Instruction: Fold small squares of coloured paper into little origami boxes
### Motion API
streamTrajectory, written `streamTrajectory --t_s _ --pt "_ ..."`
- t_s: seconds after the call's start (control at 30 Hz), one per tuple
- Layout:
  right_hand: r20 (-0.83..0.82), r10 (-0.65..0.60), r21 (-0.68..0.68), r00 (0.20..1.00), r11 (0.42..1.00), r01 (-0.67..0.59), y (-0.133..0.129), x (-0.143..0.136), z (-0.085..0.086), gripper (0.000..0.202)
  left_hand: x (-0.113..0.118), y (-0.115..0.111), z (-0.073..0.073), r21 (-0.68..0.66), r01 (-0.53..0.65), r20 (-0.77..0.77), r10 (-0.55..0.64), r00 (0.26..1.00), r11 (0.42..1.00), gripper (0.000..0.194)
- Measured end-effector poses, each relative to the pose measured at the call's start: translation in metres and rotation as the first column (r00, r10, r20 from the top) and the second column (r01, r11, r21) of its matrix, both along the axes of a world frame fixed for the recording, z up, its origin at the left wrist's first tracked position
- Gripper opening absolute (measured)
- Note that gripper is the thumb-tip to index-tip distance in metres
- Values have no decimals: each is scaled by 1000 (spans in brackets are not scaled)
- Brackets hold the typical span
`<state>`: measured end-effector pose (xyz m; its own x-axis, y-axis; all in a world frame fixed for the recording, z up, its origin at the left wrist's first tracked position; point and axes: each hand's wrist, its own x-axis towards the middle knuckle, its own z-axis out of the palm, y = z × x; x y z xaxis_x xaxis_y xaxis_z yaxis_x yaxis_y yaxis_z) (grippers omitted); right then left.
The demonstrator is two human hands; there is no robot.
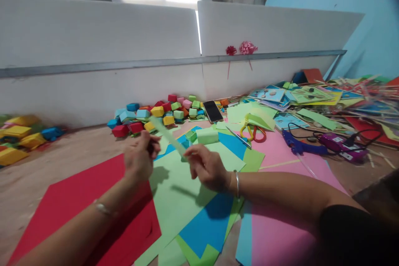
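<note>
A narrow pale green paper strip (pixel 170 136) slants up and to the left from my right hand (pixel 208 167), whose thumb and fingers pinch its lower end. Just left of the strip is my left hand (pixel 141 156), slightly blurred, with its fingers curled in; whether anything sits between them is hidden. Both hands are above a light green paper sheet (pixel 190 183), which lies over blue paper (pixel 208 224). Beyond my right hand lies a curled piece of pale green paper (pixel 207 136). A red paper sheet (pixel 102 199) lies under my left forearm.
Small folded paper blocks (pixel 157 111) are heaped by the white wall, near a phone (pixel 213 112). More blocks (pixel 18 137) lie at far left. To the right are scissors (pixel 254 133), a pen (pixel 240 137), pink paper (pixel 280 149), a blue glue gun (pixel 301 144) and piled cards.
</note>
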<state>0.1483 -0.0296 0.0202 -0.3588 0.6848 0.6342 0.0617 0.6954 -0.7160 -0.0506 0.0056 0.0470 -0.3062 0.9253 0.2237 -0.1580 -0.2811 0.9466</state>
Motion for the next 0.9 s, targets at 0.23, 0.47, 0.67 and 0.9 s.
streamTrajectory --t_s 0.23,0.47,0.67,0.9 --pt "27 -26 -213 999 977 31 15 3 -5 18 39 -36 -21 -221 361 -180 -401 898 906 49" --pt "66 -7 -151 998 988 17 20 10 -16 18 35 -33 -18 -222 277 -96 -304 948 935 53" --pt "180 -167 517 969 855 51 40 18 -22 22 36 -30 -22 -242 264 -190 -312 931 934 49" --pt "207 -189 627 960 779 18 39 12 -16 16 35 -33 -24 -260 351 -137 -394 909 900 41"
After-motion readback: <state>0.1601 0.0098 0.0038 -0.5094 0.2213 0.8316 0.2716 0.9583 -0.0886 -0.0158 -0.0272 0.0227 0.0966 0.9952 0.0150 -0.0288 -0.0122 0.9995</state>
